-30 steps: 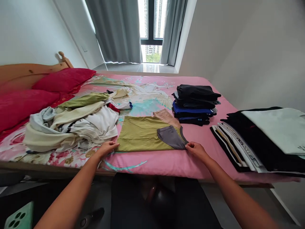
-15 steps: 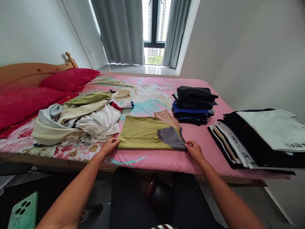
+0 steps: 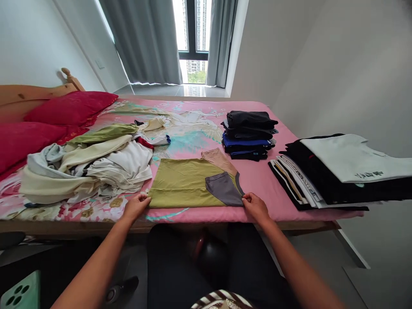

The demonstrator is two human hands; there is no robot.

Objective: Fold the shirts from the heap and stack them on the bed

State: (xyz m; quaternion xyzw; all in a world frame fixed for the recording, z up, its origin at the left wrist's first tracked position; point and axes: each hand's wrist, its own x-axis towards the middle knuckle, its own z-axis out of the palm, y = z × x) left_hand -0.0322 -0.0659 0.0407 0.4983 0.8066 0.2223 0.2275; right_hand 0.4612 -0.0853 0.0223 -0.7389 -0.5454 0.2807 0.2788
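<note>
The left hand (image 3: 135,207) pinches the near hem corner of the olive shirt (image 3: 180,180), the right hand (image 3: 256,207) its collar corner; how much cloth each grips is unclear. Flat near the bed's edge (image 3: 283,225), it could skew under uneven pulling, shifting the grey sleeve (image 3: 223,186).

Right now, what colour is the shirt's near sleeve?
Dark grey; the sleeve shows best in the head view.

Shirt (image 3: 183,182) on bed (image 3: 257,182); heap (image 3: 112,167) left; stacks (image 3: 248,141) right
</note>
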